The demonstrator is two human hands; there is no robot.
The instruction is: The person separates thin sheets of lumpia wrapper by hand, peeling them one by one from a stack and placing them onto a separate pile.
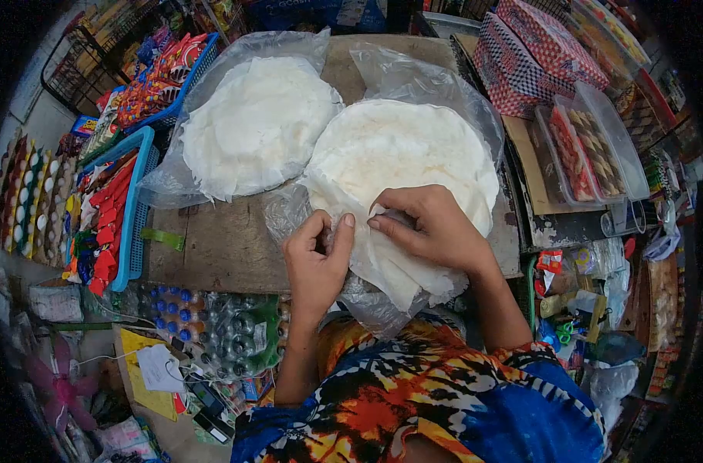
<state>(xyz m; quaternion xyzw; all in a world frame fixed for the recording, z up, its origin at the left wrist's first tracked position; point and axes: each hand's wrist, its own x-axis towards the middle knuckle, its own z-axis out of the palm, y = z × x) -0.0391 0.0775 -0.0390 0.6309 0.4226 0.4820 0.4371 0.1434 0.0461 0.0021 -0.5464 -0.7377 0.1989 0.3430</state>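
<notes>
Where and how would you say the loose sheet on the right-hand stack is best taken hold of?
I would pinch the sheet lightly by its loose edge, between thumb and forefinger of each hand, coming from the person's side. It looks thin and limp, and that edge lies at the near left of the stack, where the left hand and right hand are.

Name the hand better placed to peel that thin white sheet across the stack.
Probably the right hand: it reaches in over the stack, fingers at the thin sheet, while the left hand is by the stack's left edge.
</notes>
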